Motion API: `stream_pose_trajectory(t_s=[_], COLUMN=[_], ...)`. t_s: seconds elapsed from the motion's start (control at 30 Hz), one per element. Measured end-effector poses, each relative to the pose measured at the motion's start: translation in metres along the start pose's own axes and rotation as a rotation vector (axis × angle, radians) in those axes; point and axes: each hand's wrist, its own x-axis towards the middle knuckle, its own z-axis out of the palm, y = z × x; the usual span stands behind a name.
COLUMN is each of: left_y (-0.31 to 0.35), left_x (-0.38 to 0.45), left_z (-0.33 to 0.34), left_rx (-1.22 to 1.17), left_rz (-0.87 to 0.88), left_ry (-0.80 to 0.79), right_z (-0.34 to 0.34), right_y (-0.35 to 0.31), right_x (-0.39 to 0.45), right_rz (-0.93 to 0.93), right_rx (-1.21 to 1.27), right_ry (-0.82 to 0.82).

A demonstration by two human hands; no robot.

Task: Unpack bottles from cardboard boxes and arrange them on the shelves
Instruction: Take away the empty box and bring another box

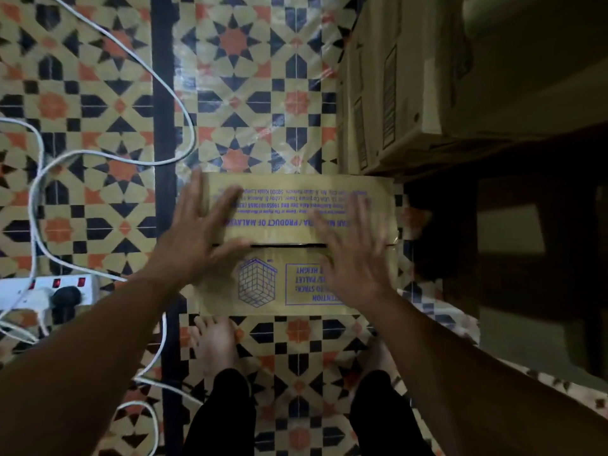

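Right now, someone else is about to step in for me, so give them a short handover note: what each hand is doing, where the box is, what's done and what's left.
Left hand: open, fingers spread over the left side of the cardboard box; no grip on anything.
Right hand: open, fingers spread over the right side of the same box.
The box sits on the patterned floor just ahead of the feet, flaps closed with a dark slit along the middle seam. More boxes are stacked at upper right.
Done: nothing unpacked; no bottles in view.
Left: open the flaps, take out the bottles, arrange them on the shelves.
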Motion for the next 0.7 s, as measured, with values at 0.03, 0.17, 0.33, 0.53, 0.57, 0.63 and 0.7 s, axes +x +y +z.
stream_pose_trajectory(t_s=[0.03,0.17,0.33,0.53,0.57,0.63,0.7], left_y=[-0.003,-0.022,0.01,0.064,0.07,0.086,0.103], left_x=[0.003,0.018,0.023,0.032,0.034,0.042,0.046], left_z=[-0.007,-0.011,0.007,0.027,0.032,0.042,0.047], left_rx=[0.096,0.348,0.443,0.405,0.396,0.399,0.404], left_rz=[0.052,0.153,0.089,0.169,0.182,0.185,0.175], left_ry=[-0.089,-0.267,-0.239,-0.21,-0.204,-0.206,-0.21], right_z=[0.001,0.009,0.007,-0.012,-0.016,-0.023,-0.027], right_y=[-0.006,-0.021,0.0,0.054,0.061,0.076,0.088], right_x=[0.001,0.009,0.006,-0.008,-0.01,-0.014,-0.017], right_rz=[-0.117,-0.282,-0.209,-0.137,-0.117,-0.082,-0.074], right_rx=[-0.004,-0.017,-0.052,-0.048,-0.039,-0.026,-0.026], right_ry=[-0.006,-0.109,-0.164,-0.255,-0.266,-0.291,-0.3])
